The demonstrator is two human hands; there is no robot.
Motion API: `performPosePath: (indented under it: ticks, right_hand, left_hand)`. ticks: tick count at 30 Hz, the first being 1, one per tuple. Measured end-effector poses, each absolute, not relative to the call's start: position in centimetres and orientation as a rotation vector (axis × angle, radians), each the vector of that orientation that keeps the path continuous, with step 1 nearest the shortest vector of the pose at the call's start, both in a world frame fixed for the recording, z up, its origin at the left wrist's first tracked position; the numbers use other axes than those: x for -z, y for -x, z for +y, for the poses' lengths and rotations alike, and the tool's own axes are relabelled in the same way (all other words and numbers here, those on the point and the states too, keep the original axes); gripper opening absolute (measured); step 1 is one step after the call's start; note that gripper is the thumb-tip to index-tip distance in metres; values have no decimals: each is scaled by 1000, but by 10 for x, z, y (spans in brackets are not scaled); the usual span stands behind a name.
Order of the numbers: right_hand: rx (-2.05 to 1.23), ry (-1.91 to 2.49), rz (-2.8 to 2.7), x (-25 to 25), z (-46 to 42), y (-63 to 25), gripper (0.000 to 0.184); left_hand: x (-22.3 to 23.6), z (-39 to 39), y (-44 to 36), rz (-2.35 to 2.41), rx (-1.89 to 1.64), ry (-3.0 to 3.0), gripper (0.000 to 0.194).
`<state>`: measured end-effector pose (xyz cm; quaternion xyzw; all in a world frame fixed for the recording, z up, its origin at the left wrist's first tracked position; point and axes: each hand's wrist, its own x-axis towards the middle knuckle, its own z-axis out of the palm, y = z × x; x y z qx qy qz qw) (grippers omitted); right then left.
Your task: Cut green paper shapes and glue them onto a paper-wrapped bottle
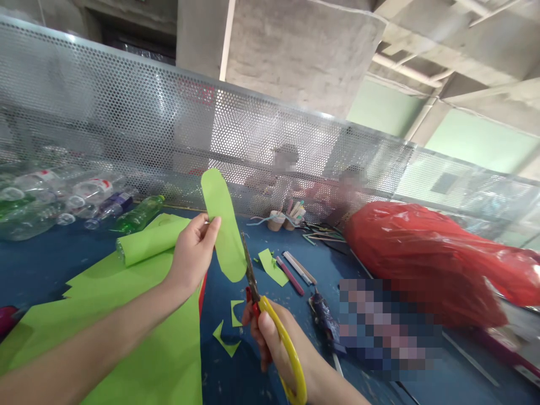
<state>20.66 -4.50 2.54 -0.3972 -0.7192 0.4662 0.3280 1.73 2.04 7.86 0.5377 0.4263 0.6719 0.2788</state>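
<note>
A tall perforated silver metal screen runs behind the blue, scuffed worktop, blurring two people beyond it so that little more than their outlines can be made out. A pixelated patch hides part of the worktop at the right, beside a dark blue tool whose exact form is hard to read. The big, crumpled red plastic bag is cut off by the right edge, and the large flat green paper sheets run out at the bottom, partly covered by the left forearm. The left hand pinches a long light-green paper strip with rounded ends between thumb and fingers at its left edge, about midway along, holding it up above the worktop. The right hand is closed around the red-and-yellow handles of metal-bladed scissors, lower and to the right. Their blades point upward at the strip's lower right edge; whether they bite into the paper cannot be told. Curved green paper offcuts lie just left of the right hand.
</note>
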Motion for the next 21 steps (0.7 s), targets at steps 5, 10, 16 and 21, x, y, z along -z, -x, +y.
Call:
performPosePath:
  ticks: [5, 10, 16, 21]
  right_hand:
    - [-1211, 1115, -1847, -28, -46, -205, 58]
    - [-1227, 1159, -1838, -35, -46, -203, 65]
    - [-1227, 1249, -1813, -42, -48, -199, 65]
    - [-1180, 1215, -1902, -46, -49, -200, 61]
  left_hand:
    - [-77, 22, -18, 1082, -1840, -1403, 30]
    - [-79, 20, -18, 1077, -1844, -1399, 29]
    - [-79, 20, -17, 1083, -1850, -1397, 28]
    - [-79, 21, -18, 1092, -1835, -1399, 29]
